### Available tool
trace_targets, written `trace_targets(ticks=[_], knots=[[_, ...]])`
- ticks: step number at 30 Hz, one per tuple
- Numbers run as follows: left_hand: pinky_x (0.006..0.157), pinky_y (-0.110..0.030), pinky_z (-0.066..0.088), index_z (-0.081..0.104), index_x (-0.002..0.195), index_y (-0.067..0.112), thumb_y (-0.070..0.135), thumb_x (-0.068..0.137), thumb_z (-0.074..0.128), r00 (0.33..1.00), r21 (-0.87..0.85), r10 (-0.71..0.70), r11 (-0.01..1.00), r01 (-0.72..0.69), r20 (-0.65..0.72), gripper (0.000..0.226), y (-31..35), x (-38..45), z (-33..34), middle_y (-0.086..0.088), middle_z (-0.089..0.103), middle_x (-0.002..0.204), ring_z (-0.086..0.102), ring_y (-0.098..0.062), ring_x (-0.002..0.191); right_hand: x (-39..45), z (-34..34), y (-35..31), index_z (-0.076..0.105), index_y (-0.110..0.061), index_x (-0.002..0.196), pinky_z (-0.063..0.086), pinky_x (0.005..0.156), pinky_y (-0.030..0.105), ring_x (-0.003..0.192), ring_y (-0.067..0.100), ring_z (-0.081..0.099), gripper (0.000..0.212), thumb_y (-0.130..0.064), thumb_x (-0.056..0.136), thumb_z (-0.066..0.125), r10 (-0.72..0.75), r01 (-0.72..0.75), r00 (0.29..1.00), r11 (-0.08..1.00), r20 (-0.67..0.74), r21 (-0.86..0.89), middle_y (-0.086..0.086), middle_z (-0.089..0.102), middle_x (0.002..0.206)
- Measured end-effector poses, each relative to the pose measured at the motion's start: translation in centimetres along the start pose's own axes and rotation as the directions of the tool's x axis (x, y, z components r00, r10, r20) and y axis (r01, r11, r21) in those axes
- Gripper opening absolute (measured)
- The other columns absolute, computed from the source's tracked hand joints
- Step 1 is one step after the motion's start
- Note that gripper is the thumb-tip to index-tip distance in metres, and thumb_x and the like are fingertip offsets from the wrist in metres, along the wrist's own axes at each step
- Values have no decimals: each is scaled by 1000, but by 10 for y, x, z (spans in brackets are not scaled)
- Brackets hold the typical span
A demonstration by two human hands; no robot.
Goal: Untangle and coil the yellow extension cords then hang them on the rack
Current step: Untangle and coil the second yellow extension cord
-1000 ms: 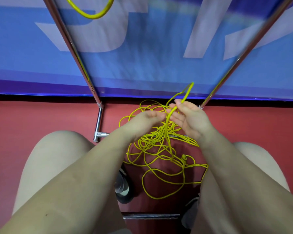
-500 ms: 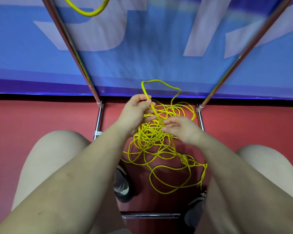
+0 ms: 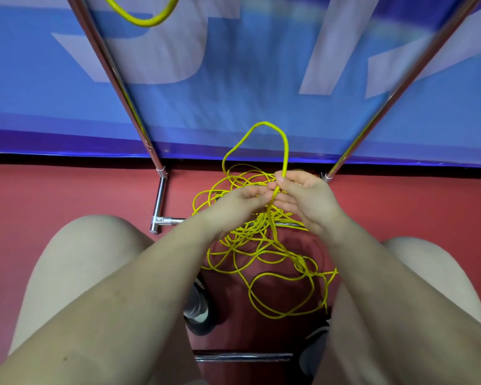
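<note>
Yellow cord [image 3: 264,245], thin and tangled, loops upward, pinched by left hand [image 3: 242,201] and right hand [image 3: 306,198] fingers.

Cord tangle [image 3: 261,245] covers the red floor [image 3: 67,195] between the two knees, its loops spreading toward the right knee [image 3: 417,262]. Both hands [image 3: 242,200] [image 3: 308,198] sit above the tangle, close together, little gap between them. One loop [image 3: 261,129] sticks up beyond the tangle, in front of the blue banner [image 3: 233,79]. Two slanted rack poles [image 3: 114,79] [image 3: 400,93] flank the tangle and narrow toward it. The rack foot bar [image 3: 161,201] lies left of the tangle, touching its edge. Open floor left of the foot bar and right of the right pole. A shoe [image 3: 195,307] is just beside the tangle's near-left edge; another bar [image 3: 242,357] lies nearer than the tangle.
</note>
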State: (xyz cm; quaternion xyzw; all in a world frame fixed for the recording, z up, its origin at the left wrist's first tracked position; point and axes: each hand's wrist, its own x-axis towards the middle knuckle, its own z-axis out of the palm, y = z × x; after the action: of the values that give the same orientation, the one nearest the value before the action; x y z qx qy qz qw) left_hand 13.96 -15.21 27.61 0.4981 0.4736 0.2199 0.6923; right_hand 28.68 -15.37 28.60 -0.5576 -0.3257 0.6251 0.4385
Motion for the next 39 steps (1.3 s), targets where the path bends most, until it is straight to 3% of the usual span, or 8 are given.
trace_targets(ticks=[3,7,14,20,25,29,34,39], knots=[[63,-5,39,55,106,11,6,98,47,998,48,61,997,-62,25,12,0,-1,6,12,61,72,55,9,58,0,-2,-2,58,-12,95,55,58,21,66,11,70,7,-10,94,51,33,-25,999,975,-33,223,2,70,79],[66,-14,47,57,90,17,4,98,45,993,83,114,990,-111,-35,19,5,1,4,2,62,79,59,6,62,2,-3,-2,58,-10,100,57,63,24,75,14,71,13,-8,96,46,8,-3,1000,938,-13,347,4,71,84],[57,-19,51,55,115,11,12,100,43,897,-314,61,925,-216,-437,19,31,3,-22,2,59,80,58,-7,66,0,-5,19,57,-15,114,46,79,21,86,9,59,22,-16,93,55,81,17,981,869,176,-494,-2,62,92],[60,-22,57,56,101,15,14,100,44,893,-592,9,746,-305,-450,12,38,2,-33,0,65,90,69,-7,69,0,-5,28,56,-18,87,44,72,21,70,10,55,14,-6,86,64,-3,150,977,725,215,-673,-7,56,75],[81,-25,49,52,124,17,21,100,41,976,-311,19,947,-86,-215,26,24,4,-17,0,64,106,63,-13,93,-3,-1,8,54,-16,89,55,60,20,60,8,68,8,-10,93,52,28,-21,997,994,68,-104,4,66,82],[88,-27,43,60,114,17,20,98,48,1000,118,-16,993,15,10,20,1,5,-3,0,64,98,58,-13,93,3,-10,0,53,-12,88,58,66,25,71,15,71,7,-13,94,51,50,-31,997,950,-53,309,2,70,83],[67,-15,45,56,89,15,0,94,51,996,133,78,989,-72,-46,16,3,6,-1,1,58,76,55,1,63,6,-9,-4,56,-10,98,58,68,25,78,16,71,13,-6,96,44,33,-28,999,880,-3,474,4,72,86],[58,-22,53,51,88,17,5,97,45,951,-205,59,971,-126,-302,16,23,0,-8,2,57,76,58,-3,59,6,-10,8,54,-16,121,50,80,22,97,13,63,27,-16,94,51,67,-27,986,968,152,-251,2,64,106]])
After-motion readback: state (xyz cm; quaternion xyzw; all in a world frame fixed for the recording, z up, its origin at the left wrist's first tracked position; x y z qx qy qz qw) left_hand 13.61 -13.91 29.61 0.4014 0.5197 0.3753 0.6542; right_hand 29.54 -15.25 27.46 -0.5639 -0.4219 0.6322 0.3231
